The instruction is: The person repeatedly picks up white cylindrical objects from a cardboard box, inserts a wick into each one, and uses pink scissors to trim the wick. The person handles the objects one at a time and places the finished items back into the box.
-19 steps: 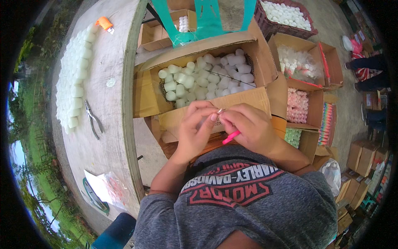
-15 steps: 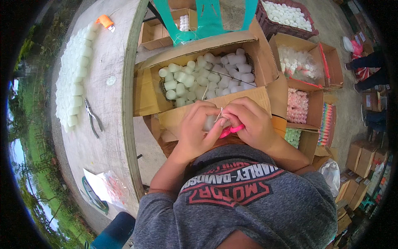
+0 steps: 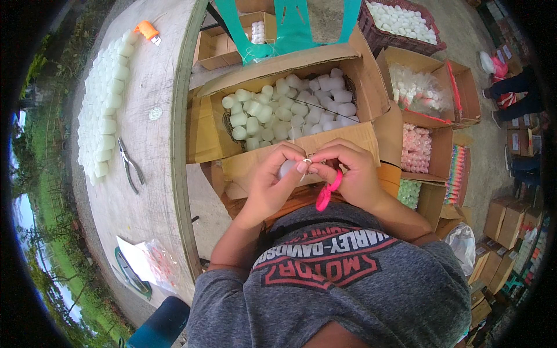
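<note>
Above my lap, both hands meet fingertip to fingertip at a loop of white string (image 3: 306, 162). My left hand (image 3: 272, 177) is closed, pinching the string, with a small translucent white cylinder (image 3: 285, 169) partly hidden behind its fingers. Thumb and forefinger of my right hand (image 3: 350, 174) are closed on the same string. From that hand's fingers hangs a bright pink thing with rounded loops (image 3: 326, 194), like scissor handles; its blades, if any, do not show. Just beyond the hands, a cardboard box (image 3: 203, 130) holds many white cylinders (image 3: 270, 110).
On the table (image 3: 156, 191) at left stand rows of white cylinders (image 3: 107, 104), pliers (image 3: 129, 165), an orange-handled tool (image 3: 147, 30) and a plastic bag (image 3: 158, 264). A green chair (image 3: 284, 35) stands beyond the box. Cartons (image 3: 426, 153) and a crate (image 3: 371, 32) fill the right side.
My fingertips have drawn the string into a small loop. The pink thing has swung down lower below my right hand, and my right fingers have shifted slightly.
</note>
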Tool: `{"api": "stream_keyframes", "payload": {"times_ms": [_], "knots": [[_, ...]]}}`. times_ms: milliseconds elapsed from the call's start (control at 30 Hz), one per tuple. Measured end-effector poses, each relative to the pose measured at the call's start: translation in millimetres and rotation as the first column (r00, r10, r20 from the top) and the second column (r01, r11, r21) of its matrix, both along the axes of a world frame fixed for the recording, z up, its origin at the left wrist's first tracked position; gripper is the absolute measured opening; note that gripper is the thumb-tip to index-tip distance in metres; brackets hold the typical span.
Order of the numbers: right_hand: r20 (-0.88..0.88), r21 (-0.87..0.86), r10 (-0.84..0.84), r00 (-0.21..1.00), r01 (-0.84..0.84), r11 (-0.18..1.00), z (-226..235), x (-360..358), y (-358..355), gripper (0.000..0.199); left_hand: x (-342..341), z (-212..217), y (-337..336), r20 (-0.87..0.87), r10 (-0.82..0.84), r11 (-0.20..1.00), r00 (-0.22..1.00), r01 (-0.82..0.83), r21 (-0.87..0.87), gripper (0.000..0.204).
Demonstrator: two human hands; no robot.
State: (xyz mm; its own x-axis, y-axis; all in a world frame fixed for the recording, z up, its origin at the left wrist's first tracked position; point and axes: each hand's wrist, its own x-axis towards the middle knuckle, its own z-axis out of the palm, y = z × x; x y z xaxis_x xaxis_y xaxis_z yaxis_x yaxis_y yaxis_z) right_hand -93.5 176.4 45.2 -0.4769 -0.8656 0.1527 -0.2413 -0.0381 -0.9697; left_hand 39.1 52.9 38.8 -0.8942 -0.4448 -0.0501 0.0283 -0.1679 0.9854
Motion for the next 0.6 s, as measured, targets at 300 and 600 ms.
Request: {"api": "stream_keyframes", "payload": {"times_ms": [300, 600], "knots": [[-0.454, -0.244, -0.083, 0.887, -0.034, 0.969, -6, 0, -2, 0.019, -3, 0, 7, 0.046, 0.029, 0.985, 0.999, -0.036, 0.171, 0.005], [-0.206, -0.186, -0.034, 0.978, -0.005, 0.983, -8, 7, 3, 0.019, 4, -9, -10, 0.062, -0.150, 0.978, 0.987, 0.139, 0.153, 0.006]]}}
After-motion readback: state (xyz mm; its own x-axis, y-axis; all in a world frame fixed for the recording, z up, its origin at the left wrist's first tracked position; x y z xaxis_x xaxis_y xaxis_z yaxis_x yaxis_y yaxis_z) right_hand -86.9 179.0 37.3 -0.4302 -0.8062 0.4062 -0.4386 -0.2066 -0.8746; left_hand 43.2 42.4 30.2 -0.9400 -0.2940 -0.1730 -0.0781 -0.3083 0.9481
